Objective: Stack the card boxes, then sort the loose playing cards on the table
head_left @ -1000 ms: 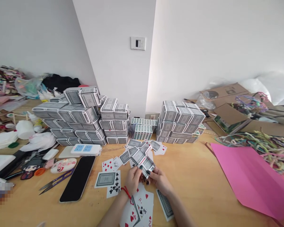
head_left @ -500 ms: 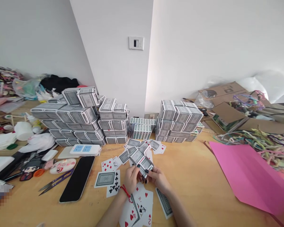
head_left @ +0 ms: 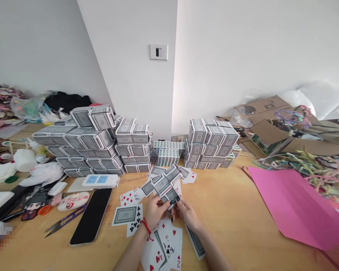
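Both hands grip a construction of interlocked playing cards with grey patterned backs, tilted above the table. My left hand, a red cord at its wrist, pinches the near left edge with the thumb on top. On the near right edge, my right hand is closed with thumb and fingers; some fingertips are hidden beneath the cards. Below the wrists lie loose face-up playing cards, hearts and a king among them. One face-down card lies partly under the right forearm. More cards lie left of the hands.
Tall stacks of folded-card blocks stand at the back left and back right, with small card boxes between. On the left are a phone, scissors and a power strip. Pink paper lies right.
My left thumb has slid right across the near end of the card construction, towards the right thumb. The construction has tilted slightly, and the whole view has shifted a little.
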